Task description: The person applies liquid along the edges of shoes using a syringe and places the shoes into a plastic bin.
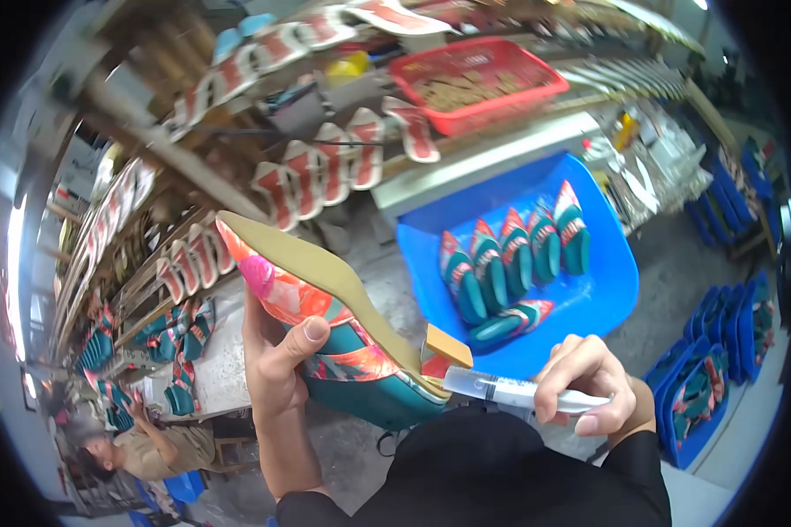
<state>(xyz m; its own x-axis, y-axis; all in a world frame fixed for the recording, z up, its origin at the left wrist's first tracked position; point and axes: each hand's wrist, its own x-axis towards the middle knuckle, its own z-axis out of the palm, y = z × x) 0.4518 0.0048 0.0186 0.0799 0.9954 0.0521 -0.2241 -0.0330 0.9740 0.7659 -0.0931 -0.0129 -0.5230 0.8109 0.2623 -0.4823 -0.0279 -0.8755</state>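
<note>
Hands [283,364] [587,385] gripping, shoe [336,312] left, syringe [494,389] right

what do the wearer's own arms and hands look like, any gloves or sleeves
The left hand and right hand are both bare, with no gloves. Plain black sleeves cover the upper arms and stop short of the wrists; no watch shows.

Two hands: one left hand [277,364], one right hand [589,386]. One held shoe [350,327], one tool [501,389]. One blue bin [608,294] with six shoes [517,255]: five in a row toward its far edge, one crosswise by its near edge. One red tray [501,113]. One co-worker [171,448]. Pieces on the racks: too crowded to count.
</note>
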